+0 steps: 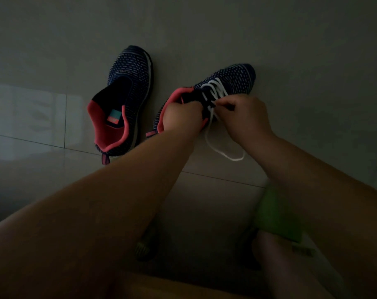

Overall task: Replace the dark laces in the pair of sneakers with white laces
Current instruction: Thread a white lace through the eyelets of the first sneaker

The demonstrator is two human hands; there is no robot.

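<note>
The right sneaker [207,96] lies on the tiled floor [291,61], gripped at its pink collar by the left hand [181,114]. The right hand [243,113] pinches the white lace [215,91], whose loose end trails onto the floor. The left sneaker [122,98] stands just beside, unlaced.

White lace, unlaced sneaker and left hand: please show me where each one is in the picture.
white lace [224,155], head view, on the loose loop on the floor
unlaced sneaker [130,67], head view, on its knit toe
left hand [181,115], head view, on its back
</note>
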